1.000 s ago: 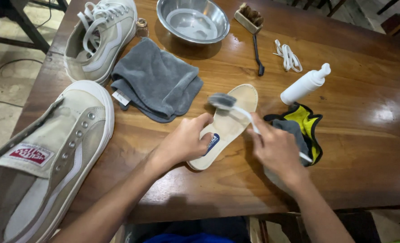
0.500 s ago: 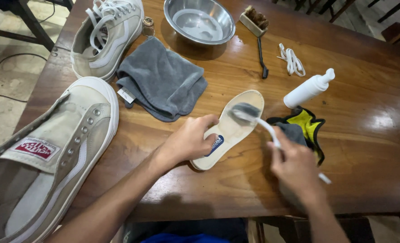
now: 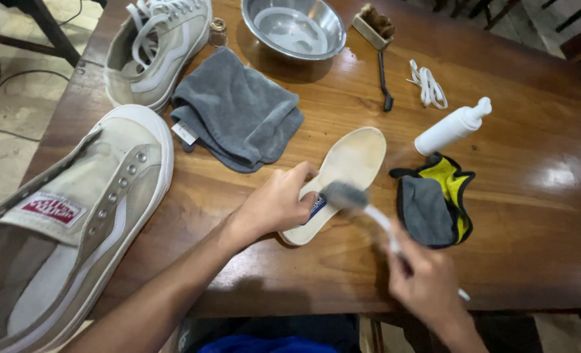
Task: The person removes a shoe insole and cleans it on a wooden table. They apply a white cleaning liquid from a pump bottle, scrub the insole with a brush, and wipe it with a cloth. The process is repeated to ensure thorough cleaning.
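Pinning the insole (image 3: 343, 176) flat on the bench (image 3: 532, 216) by its near heel end with left hand (image 3: 274, 206), grip pressed down on it; right hand (image 3: 424, 281) closed around brush (image 3: 359, 202), bristles at the heel. Probably light, thin, bendy foam: best held flat at the heel. Near bench edge close; towel (image 3: 238, 111) left, cloth (image 3: 434, 202) right.

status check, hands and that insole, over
Left hand pins cream foam insole flat on wooden table. Right hand grips white-handled brush, bristles over insole's heel. Nothing blocking.
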